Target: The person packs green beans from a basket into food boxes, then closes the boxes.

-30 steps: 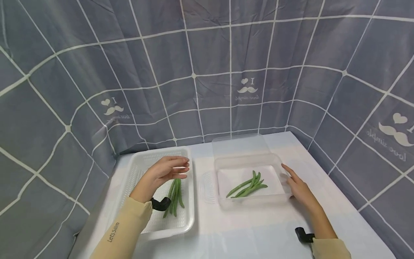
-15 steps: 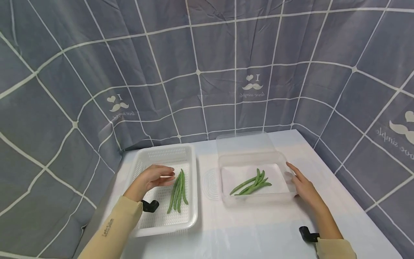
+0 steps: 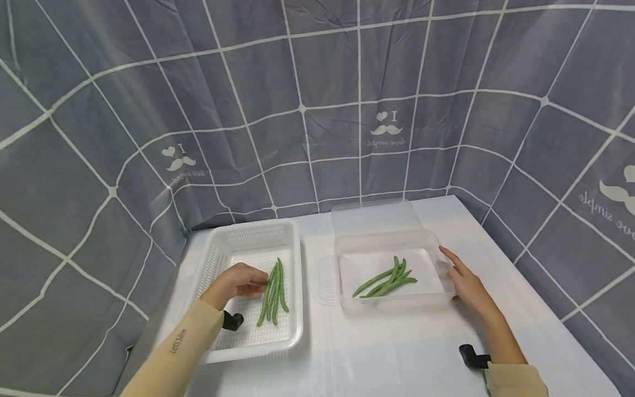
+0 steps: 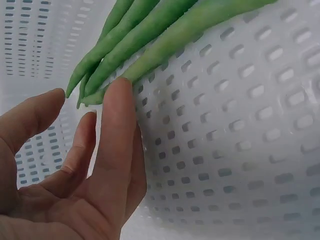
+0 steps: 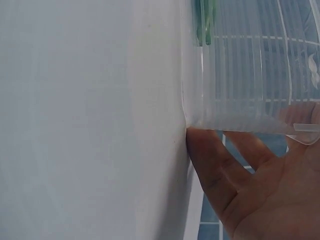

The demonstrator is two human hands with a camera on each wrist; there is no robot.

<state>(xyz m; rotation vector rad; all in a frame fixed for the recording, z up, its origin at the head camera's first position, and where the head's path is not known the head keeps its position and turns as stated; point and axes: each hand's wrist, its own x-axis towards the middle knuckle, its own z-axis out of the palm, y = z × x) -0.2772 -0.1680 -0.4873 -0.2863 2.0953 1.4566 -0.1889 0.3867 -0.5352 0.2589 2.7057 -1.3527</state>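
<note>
Inside the white perforated basket (image 3: 295, 275), my left hand (image 3: 241, 281) is low beside a small bunch of green beans (image 3: 273, 292). In the left wrist view, the thumb and fingers (image 4: 117, 115) are parted, right at the tips of the beans (image 4: 150, 30), with nothing gripped between them. My right hand (image 3: 468, 286) rests against the right wall of a clear plastic container (image 3: 344, 303), fingers extended along its outside. The right wrist view has fingertips (image 5: 202, 142) at the container's lower edge by the table. Several green beans (image 3: 387, 282) lie inside that container.
A clear lid (image 3: 374, 215) adjoins the container's back edge. The white table (image 3: 347, 358) carries a faint ring pattern between basket and container. Grey gridded curtain (image 3: 327, 82) encloses the back and sides. Black wrist cameras (image 3: 232, 321) stick out from both wrists.
My left hand has moved from above the beans to their left side, then down into the basket beside them. The right hand stays at the container's wall. The head view has shifted slightly.
</note>
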